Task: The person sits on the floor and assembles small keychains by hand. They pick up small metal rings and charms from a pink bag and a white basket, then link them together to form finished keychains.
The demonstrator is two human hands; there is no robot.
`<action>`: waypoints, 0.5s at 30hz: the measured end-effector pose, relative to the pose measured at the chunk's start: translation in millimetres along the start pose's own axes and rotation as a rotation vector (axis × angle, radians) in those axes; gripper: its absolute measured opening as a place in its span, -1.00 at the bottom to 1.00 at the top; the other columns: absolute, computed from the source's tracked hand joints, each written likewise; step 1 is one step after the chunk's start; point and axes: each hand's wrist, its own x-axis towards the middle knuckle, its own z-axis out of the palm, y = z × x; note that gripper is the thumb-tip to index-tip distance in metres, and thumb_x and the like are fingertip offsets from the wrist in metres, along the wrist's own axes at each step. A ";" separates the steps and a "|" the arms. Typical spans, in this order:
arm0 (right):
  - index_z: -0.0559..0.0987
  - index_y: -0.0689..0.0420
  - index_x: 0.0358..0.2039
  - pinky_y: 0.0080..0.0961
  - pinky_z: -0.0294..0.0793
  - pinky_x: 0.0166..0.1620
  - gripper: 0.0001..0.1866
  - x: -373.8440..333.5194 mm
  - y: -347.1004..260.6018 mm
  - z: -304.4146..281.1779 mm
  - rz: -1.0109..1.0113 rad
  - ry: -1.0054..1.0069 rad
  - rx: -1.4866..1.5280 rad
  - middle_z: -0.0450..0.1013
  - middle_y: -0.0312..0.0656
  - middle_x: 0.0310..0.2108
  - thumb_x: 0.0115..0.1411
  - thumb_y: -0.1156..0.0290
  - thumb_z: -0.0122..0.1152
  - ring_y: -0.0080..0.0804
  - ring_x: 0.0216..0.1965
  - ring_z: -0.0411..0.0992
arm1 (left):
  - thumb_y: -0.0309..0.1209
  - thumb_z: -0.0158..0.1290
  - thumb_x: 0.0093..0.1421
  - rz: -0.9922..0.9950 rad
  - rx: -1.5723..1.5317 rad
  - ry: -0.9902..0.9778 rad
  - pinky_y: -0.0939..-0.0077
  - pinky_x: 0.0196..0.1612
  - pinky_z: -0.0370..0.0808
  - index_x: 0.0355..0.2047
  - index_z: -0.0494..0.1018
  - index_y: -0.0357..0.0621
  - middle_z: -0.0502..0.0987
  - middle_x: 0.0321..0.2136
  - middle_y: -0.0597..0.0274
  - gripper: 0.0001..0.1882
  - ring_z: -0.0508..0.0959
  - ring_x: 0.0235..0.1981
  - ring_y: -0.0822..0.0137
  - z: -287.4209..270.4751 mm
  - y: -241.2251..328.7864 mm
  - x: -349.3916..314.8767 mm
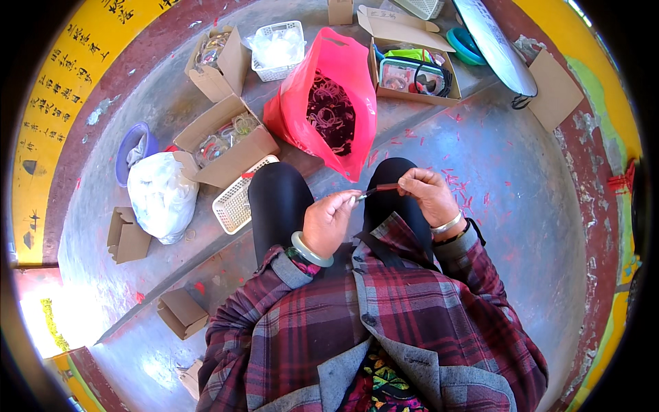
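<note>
My left hand (pixel 328 223) is closed in a pinch over my lap, with a tiny pale piece showing at its fingertips; what the piece is I cannot make out. My right hand (pixel 429 196) grips a thin tool with a reddish-brown handle (pixel 387 187). The tool's dark slender end points left and meets or nearly meets the pale piece. Just beyond my knees stands a bright pink plastic bag (pixel 292 113), its mouth wide open. Inside it lie many thin reddish rings or strips (pixel 329 106) on a dark bottom.
Open cardboard boxes (pixel 237 161) of small coiled items and a white basket (pixel 237 206) stand left. A stuffed white bag (pixel 163 196) leans by a purple basin (pixel 132 152). Far right are a box (pixel 415 96) of tools and a large round panel (pixel 491 41). Red scraps (pixel 467 196) litter the floor.
</note>
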 end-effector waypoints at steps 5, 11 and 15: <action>0.54 0.22 -0.47 -0.64 0.33 -0.27 -0.85 -4.4 -6.0 -48.3 -0.151 0.054 -0.289 0.44 -0.32 -0.54 0.11 0.41 0.10 -0.62 -0.44 0.36 | -0.51 -0.12 0.24 -0.405 -0.634 0.033 0.48 -0.10 0.47 -0.24 0.42 -0.43 0.51 -0.29 0.08 -0.79 0.54 -0.24 0.26 -6.2 -9.4 2.7; 0.58 0.12 -0.49 -0.49 0.37 -0.38 -0.82 -2.5 15.4 -178.2 -0.029 0.431 -1.219 0.51 -0.22 -0.44 0.11 0.35 0.05 -0.35 -0.46 0.45 | -0.50 -0.12 0.23 -0.527 -0.991 0.032 0.37 -0.02 0.45 -0.24 0.40 -0.42 0.49 -0.27 0.03 -0.80 0.51 -0.17 0.14 -15.5 -16.1 5.0; 0.60 0.08 -0.48 -0.45 0.40 -0.43 -0.83 -0.4 10.9 -176.5 0.070 0.650 -1.592 0.53 -0.20 -0.41 0.08 0.31 0.09 -0.28 -0.49 0.48 | -0.51 -0.10 0.22 -0.532 -1.025 0.014 0.36 -0.01 0.45 -0.25 0.40 -0.42 0.49 -0.26 0.02 -0.81 0.51 -0.15 0.13 -10.4 -9.9 6.2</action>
